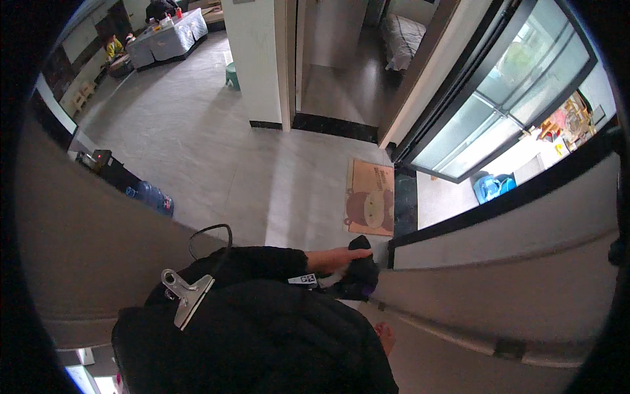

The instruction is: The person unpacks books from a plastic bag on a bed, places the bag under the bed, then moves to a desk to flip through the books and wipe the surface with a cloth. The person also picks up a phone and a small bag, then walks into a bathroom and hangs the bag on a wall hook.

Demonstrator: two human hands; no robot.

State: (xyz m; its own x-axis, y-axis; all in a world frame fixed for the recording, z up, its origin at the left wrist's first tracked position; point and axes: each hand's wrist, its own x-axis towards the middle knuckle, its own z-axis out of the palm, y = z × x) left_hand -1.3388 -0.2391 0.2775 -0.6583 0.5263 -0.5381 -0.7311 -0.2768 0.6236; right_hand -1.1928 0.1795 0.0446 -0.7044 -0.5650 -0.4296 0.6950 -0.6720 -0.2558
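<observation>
My left hand (333,260) reaches out from a black sleeve and is closed on a dark soft bundle (362,270), which looks like black cloth. A pale patch and a hint of purple show on the bundle; its exact kind I cannot make out. Beside my left wrist is a white tag (302,280) with black marks. Lower down, only a small part of my right hand (386,337) shows past the black jacket (275,335), close to the beige surface on the right. Its fingers are mostly hidden. A silver bulldog clip (188,297) with a dark cable sits on the jacket.
An orange doormat (370,197) lies on the grey tiled floor (249,184), beside a dark threshold (406,200) and a glass door (505,98). A large blue water bottle (152,198) lies at the left. Farther back stand a cloth-covered table (169,41) and a green stool (231,75).
</observation>
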